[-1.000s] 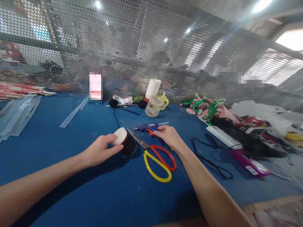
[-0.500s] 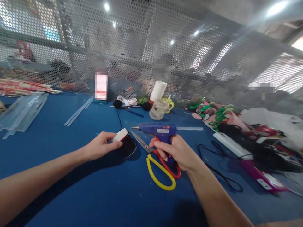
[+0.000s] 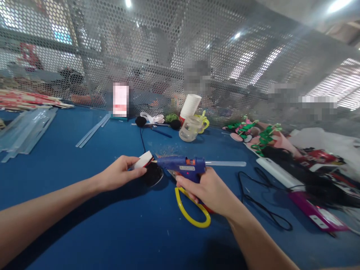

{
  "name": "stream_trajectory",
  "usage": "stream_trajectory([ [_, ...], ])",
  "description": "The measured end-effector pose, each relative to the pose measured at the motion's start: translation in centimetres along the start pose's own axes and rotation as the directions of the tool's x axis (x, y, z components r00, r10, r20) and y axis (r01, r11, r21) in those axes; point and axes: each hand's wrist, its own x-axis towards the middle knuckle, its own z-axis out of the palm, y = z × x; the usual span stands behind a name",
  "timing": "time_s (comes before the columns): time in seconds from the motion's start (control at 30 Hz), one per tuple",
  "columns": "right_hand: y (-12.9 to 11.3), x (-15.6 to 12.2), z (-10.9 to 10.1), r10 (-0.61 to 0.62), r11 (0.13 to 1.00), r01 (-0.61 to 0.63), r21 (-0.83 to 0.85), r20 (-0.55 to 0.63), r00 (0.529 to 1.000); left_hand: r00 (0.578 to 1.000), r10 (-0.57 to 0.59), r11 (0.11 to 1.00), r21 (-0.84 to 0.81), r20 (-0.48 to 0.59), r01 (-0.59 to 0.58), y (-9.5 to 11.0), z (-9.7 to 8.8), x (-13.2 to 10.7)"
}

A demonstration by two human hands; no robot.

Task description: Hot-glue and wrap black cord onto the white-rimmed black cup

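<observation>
Glue gun [image 3: 181,165], smooth blue plastic with a translucent stick [image 3: 226,164] jutting from its rear, is held nearly level in the head view above yellow-handled scissors [image 3: 199,224], the right hand [image 3: 210,191] curled around its grip and its nozzle touching or just beside a white-ended black piece [image 3: 153,176]. Thumb and fingers of the left hand [image 3: 122,173] pinch that piece's flat white end. Beneath spreads a blue tabletop [image 3: 118,228] flecked with bits, backed by grey mesh [image 3: 157,48] with round holes.
</observation>
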Motion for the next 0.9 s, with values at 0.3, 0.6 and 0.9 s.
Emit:
stream_trajectory([
  [0.3, -0.19, -0.58, 0.50, -0.079, 0.965, 0.047, -0.259, -0.117, 0.990, 0.999, 0.024, 0.996, 0.084, 0.023, -0.026, 0.26, 0.07, -0.08],
  [0.6, -0.19, -0.61, 0.77, -0.183, 0.920, 0.122, -0.373, -0.133, 0.974, 0.998, 0.027, 0.994, 0.104, 0.051, -0.032, 0.28, 0.19, -0.05],
  [0.9, -0.06, -0.65, 1.08, -0.207, 0.894, 0.133, -0.429, -0.132, 0.969, 0.998, 0.016, 0.994, 0.110, 0.060, -0.023, 0.36, 0.20, -0.09],
])
